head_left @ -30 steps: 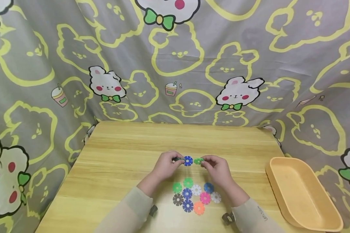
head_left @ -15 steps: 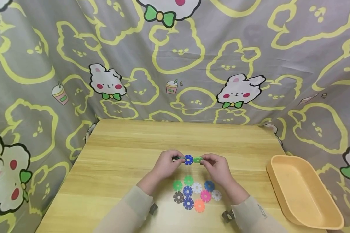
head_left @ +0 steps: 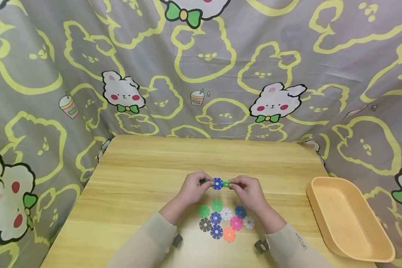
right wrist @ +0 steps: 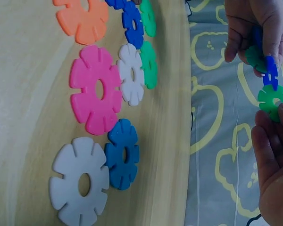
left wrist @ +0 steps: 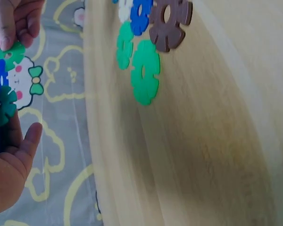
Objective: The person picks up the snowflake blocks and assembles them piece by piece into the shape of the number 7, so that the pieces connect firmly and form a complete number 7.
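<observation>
Two forearms in beige sleeves (head_left: 147,242) reach forward from the near edge of a wood-grain table (head_left: 147,160), angling inward until the hands meet, raised above the tabletop. The left hand (head_left: 192,188) is bent inward at the fingers, its thumb and fingertips pinching a dark green notched disc (left wrist: 7,106) joined to blue pieces; a blue notched disc (head_left: 217,188) sticks out toward the right. The right hand (head_left: 249,190) faces it, thumb and index finger closed on a bright green notched disc (right wrist: 266,96), with the other fingers loosely bent. The bright green and blue discs touch edge to edge between the hands; how deeply their slots engage is hard to tell.

Just nearer the person, ten loose flower-shaped discs (head_left: 236,227) lie flat in a cluster: two green, two dark blue, one lighter blue, two white, one brown, one pink, one orange. A yellow-orange plastic bin (head_left: 351,219) stands at the table's right side. A grey curtain (head_left: 217,48) printed with rabbits hangs behind.
</observation>
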A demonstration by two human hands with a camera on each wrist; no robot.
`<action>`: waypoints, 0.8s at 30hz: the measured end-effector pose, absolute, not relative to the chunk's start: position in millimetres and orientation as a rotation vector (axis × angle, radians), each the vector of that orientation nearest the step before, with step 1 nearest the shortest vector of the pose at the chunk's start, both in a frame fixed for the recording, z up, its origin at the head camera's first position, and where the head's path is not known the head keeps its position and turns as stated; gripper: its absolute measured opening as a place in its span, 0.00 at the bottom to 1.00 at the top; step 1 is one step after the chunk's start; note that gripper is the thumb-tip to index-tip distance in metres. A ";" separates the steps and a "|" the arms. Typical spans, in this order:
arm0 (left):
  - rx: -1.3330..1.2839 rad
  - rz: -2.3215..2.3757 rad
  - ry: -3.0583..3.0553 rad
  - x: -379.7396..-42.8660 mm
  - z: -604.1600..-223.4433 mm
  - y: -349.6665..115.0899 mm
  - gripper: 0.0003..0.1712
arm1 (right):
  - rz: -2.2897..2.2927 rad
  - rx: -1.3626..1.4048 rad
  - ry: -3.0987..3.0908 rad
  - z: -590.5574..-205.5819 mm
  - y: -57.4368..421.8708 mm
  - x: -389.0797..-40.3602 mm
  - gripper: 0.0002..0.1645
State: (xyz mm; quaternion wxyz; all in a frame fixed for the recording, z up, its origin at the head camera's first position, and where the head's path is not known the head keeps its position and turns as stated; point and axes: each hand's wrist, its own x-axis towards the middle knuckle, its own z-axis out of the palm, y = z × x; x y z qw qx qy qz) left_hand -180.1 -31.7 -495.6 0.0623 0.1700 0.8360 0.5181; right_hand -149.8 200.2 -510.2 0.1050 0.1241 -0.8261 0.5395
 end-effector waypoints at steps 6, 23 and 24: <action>0.502 1.611 2.502 -178.9 -499.3 -30.5 0.03 | 1.634 0.415 -2.407 -508.3 198.7 -149.9 0.08; 0.708 1.331 2.723 -178.7 -483.5 -32.4 0.03 | 1.573 0.460 -2.414 -503.2 192.1 -149.3 0.06; 0.729 1.297 2.746 -178.9 -481.8 -31.8 0.03 | 1.575 0.466 -2.412 -502.4 190.9 -149.8 0.06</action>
